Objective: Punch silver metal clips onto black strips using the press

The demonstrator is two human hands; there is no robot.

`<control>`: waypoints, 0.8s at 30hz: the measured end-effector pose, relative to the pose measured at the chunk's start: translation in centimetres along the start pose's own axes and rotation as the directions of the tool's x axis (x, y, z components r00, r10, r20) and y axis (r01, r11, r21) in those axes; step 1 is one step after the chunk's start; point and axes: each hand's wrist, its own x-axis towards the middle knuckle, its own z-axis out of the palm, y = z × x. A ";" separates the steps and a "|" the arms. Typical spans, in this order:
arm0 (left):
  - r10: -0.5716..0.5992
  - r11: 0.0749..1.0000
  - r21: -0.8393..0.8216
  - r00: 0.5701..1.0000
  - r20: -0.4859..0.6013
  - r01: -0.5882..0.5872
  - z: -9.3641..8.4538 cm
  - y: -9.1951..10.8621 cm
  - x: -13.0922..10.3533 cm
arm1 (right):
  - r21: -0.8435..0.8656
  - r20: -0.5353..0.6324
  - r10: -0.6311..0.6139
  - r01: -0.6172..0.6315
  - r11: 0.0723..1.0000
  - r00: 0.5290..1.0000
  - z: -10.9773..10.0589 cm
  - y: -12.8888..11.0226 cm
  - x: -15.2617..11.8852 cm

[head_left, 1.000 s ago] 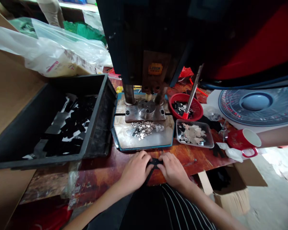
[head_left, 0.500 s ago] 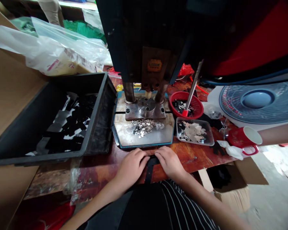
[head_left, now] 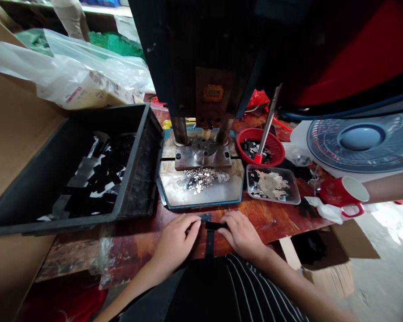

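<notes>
My right hand (head_left: 242, 232) pinches a small black strip (head_left: 215, 226) at its right end, just in front of the press base. Close by on the left, my left hand (head_left: 178, 236) has thumb and forefinger together at a dark flat piece (head_left: 204, 218). A black band (head_left: 209, 243) lies on the red-brown table between the hands. Behind them stands the press with a round metal die (head_left: 204, 151) on its plate. Small shiny metal parts (head_left: 203, 179) are heaped in front of the die.
A black crate (head_left: 121, 188) with black and silvery pieces is at left. To the right are a red basket (head_left: 279, 154), a clear tray (head_left: 293, 190) of metal plates, a red mug (head_left: 336, 192) and a fan (head_left: 362, 136). An open carton (head_left: 332, 273) sits lower right.
My hands have moved slightly apart and lower. The black strip now shows between them, with its left end free.
</notes>
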 end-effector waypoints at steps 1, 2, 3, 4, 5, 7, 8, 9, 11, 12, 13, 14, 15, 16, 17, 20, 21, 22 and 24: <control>-0.011 0.999 -0.031 1.000 0.011 0.011 0.0 0.2 0.0 | 0.064 -0.009 0.031 -0.030 0.998 0.999 0.0 -0.2 0.1; -0.028 0.998 -0.062 0.999 0.020 0.029 0.0 0.4 0.0 | 0.147 -0.013 0.084 -0.081 0.986 0.996 -0.1 -0.5 0.3; -0.052 0.994 -0.097 0.998 0.025 0.054 0.0 0.6 0.0 | 0.253 -0.006 0.159 -0.152 0.955 0.987 -0.3 -0.8 0.5; -0.079 0.986 -0.142 0.996 0.035 0.084 -0.1 0.9 0.1 | 0.375 0.017 0.242 -0.230 0.898 0.970 -0.4 -1.2 0.8; -0.104 0.974 -0.198 0.993 0.054 0.113 -0.2 1.3 0.2 | 0.502 0.057 0.318 -0.302 0.810 0.946 -0.6 -1.7 1.1; -0.149 0.931 -0.320 0.984 0.101 0.173 -0.7 2.2 0.6 | 0.714 0.161 0.408 -0.391 0.580 0.899 -1.0 -2.7 1.8; -0.166 0.904 -0.378 0.979 0.122 0.201 -1.0 2.7 0.9 | 0.782 0.207 0.417 -0.405 0.474 0.885 -1.2 -3.2 2.1; -0.184 0.874 -0.432 0.974 0.133 0.224 -1.3 3.2 1.2 | 0.827 0.241 0.407 -0.406 0.388 0.881 -1.3 -3.6 2.3; -0.225 0.810 -0.524 0.964 0.140 0.265 -1.8 4.0 1.7 | 0.882 0.261 0.379 -0.379 0.280 0.888 -1.6 -4.4 2.6; -0.244 0.775 -0.564 0.958 0.150 0.286 -2.1 4.3 2.0 | 0.901 0.253 0.363 -0.355 0.251 0.897 -1.8 -4.7 2.6; -0.261 0.738 -0.600 0.950 0.169 0.309 -2.3 4.5 2.2 | 0.915 0.237 0.348 -0.329 0.233 0.907 -1.9 -4.9 2.6; -0.275 0.702 -0.630 0.943 0.189 0.331 -2.5 4.6 2.3 | 0.927 0.216 0.337 -0.301 0.224 0.916 -2.0 -5.1 2.6; -0.286 0.671 -0.654 0.936 0.206 0.349 -2.6 4.7 2.4 | 0.935 0.196 0.331 -0.278 0.221 0.923 -2.1 -5.2 2.5; -0.292 0.645 -0.674 0.932 0.217 0.359 -2.7 4.8 2.5 | 0.939 0.182 0.326 -0.262 0.222 0.928 -2.2 -5.4 2.5; -0.295 0.626 -0.691 0.930 0.221 0.363 -2.8 4.8 2.5 | 0.940 0.176 0.320 -0.255 0.226 0.931 -2.3 -5.5 2.4; -0.290 0.599 -0.719 0.932 0.217 0.354 -2.9 4.9 2.5 | 0.933 0.183 0.308 -0.264 0.243 0.934 -2.5 -5.5 2.4; -0.289 0.594 -0.722 0.932 0.219 0.354 -2.9 4.9 2.5 | 0.930 0.188 0.302 -0.268 0.251 0.935 -2.5 -5.5 2.4; -0.289 0.591 -0.725 0.932 0.220 0.355 -2.9 4.9 2.5 | 0.927 0.189 0.298 -0.270 0.260 0.936 -2.4 -5.5 2.4; -0.290 0.585 -0.729 0.931 0.221 0.355 -2.9 4.9 2.5 | 0.924 0.186 0.290 -0.268 0.274 0.939 -2.3 -5.3 2.4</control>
